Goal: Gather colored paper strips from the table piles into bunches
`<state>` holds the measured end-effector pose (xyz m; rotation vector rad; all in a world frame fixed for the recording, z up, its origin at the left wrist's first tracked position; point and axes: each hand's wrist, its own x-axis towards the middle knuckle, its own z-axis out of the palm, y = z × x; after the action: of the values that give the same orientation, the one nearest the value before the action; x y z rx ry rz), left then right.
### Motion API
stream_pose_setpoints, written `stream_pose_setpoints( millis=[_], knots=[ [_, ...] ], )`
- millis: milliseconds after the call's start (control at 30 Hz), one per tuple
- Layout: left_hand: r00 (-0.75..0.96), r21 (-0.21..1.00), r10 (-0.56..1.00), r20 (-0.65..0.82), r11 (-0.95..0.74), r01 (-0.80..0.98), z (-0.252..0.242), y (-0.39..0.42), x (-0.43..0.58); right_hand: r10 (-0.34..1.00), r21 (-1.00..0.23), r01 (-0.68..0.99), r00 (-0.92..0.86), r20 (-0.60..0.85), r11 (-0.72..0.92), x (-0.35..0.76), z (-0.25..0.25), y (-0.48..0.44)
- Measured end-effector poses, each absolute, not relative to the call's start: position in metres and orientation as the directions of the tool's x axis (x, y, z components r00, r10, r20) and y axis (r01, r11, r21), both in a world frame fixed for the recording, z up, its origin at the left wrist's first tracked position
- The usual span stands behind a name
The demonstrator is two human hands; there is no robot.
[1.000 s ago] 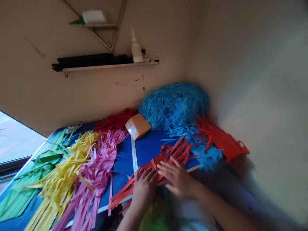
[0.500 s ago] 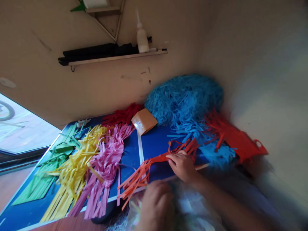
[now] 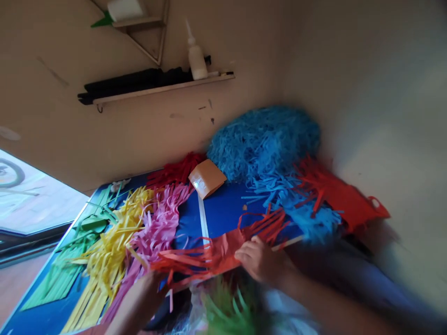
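Observation:
A red-orange sheet of fringed paper [image 3: 226, 246] is spread flat near the front edge of the blue table, its cut strips pointing left and right. My right hand [image 3: 256, 260] pinches its near edge by the uncut middle band. At the strips' left end is my left hand [image 3: 153, 281], blurred and dark; its fingers are hidden among the strips. Just below the paper, close to me, a blurred bunch of green strips [image 3: 226, 304] shows with clear plastic around it.
Pink [image 3: 162, 218], yellow [image 3: 117, 242] and green fringed papers [image 3: 56, 270] lie to the left. A brown folded card [image 3: 209, 179], a big blue shredded pile [image 3: 265, 139] and another red fringe [image 3: 342, 200] lie farther back. A bottle [image 3: 197, 60] stands on the wall shelf.
The red-orange paper has gone from a narrow twisted bunch to a spread sheet. My left hand has moved left to its strips. Green strips now show below it.

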<state>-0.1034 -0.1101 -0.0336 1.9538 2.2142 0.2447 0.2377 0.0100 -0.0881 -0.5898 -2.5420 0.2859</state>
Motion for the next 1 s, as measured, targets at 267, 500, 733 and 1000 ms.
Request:
stream_pose_setpoints(
  millis=[267,500,733,1000],
  knots=[
    [0.017,0.250,0.970,0.243,-0.080,0.965,-0.043,-0.082,0.027,0.534,-0.367,0.405,-0.751,0.390,0.837,0.229,-0.093,0.022],
    [-0.080,0.403,0.988,0.134,0.019,0.915,-0.079,-0.045,0.021,0.813,-0.536,0.648,-0.565,0.138,0.541,0.223,-0.081,0.043],
    [-0.233,0.268,0.966,0.112,0.196,0.943,-0.071,-0.033,0.030,0.841,-0.455,0.745,-0.541,0.018,0.489,0.208,-0.072,0.059],
    [-0.244,0.168,0.965,0.092,0.227,0.959,-0.071,-0.025,0.031,0.879,-0.401,0.827,-0.467,-0.097,0.395,0.203,-0.072,0.072]
  ],
)
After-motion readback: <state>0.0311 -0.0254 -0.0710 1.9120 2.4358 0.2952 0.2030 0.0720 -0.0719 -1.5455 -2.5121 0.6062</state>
